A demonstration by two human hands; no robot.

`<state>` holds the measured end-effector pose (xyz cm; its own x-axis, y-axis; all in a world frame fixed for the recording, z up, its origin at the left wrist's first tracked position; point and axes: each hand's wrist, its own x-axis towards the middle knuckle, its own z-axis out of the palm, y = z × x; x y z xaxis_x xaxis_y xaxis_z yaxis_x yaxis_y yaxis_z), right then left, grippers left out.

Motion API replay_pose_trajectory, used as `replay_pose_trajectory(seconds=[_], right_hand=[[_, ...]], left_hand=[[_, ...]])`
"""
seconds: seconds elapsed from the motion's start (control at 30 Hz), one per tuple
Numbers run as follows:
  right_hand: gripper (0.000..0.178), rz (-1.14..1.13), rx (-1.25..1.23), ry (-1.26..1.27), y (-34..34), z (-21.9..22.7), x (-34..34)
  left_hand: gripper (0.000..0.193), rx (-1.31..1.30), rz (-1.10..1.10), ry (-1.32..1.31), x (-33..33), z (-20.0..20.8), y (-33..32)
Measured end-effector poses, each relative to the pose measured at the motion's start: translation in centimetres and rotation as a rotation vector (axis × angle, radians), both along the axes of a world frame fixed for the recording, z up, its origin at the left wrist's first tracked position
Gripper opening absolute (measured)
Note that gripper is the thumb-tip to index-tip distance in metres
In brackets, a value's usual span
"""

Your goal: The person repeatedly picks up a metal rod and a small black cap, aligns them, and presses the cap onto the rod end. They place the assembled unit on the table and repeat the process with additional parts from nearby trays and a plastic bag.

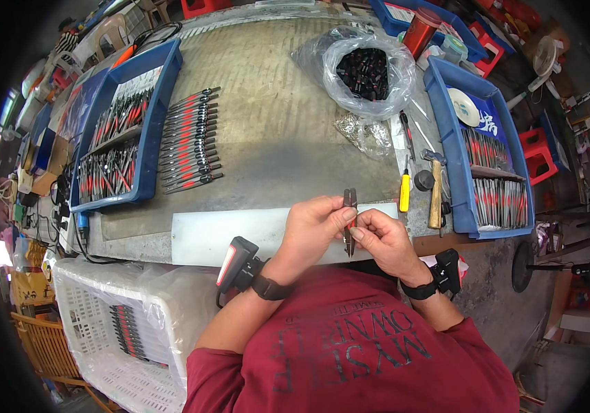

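Note:
Both hands meet over the white board point(240, 230) at the bench's near edge. My left hand point(317, 224) is closed, with thumb and fingers pinching a slender black-and-red tool point(350, 203) held roughly upright. From the other side my right hand point(384, 241) closes on the same tool, thumb against its middle. Two dark prongs stick up above the fingers, and a narrow dark end shows below. The fingers hide the middle, so its exact kind is unclear. Similar slender black-and-red tools point(190, 141) lie in a column on the bench, left of the hands.
Blue trays of black-and-red pieces stand left point(164, 131) and right point(446, 138). A clear bag point(336, 86) of dark parts sits at the back. Right of the board are a yellow-handled screwdriver point(405, 193) and a hammer point(435, 196). A white crate point(78, 303) stands lower left.

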<state>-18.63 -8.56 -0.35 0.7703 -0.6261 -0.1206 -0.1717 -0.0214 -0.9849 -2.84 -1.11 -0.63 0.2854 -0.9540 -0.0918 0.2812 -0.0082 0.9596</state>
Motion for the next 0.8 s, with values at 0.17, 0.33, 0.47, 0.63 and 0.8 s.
replay_pose_trajectory(seconds=[0.17,0.33,0.47,0.63,0.8], right_hand=[[0.017,0.008,-0.031,0.008,-0.02,0.27,0.06],[0.017,0.018,-0.045,0.036,-0.08,0.28,0.12],[0.017,0.028,-0.049,0.056,-0.11,0.16,0.08],[0.017,0.033,-0.023,0.030,-0.13,-0.03,0.07],[0.017,0.033,0.022,0.018,-0.13,-0.12,0.09]], left_hand=[[0.015,0.013,-0.014,-0.017,0.07,-0.21,-0.05],[0.013,0.012,-0.012,-0.013,0.03,-0.12,-0.06],[0.013,0.026,-0.018,0.011,0.06,-0.07,-0.08],[0.013,0.044,-0.017,0.040,0.01,-0.09,-0.07],[0.013,0.068,-0.021,0.056,0.07,-0.19,-0.05]])
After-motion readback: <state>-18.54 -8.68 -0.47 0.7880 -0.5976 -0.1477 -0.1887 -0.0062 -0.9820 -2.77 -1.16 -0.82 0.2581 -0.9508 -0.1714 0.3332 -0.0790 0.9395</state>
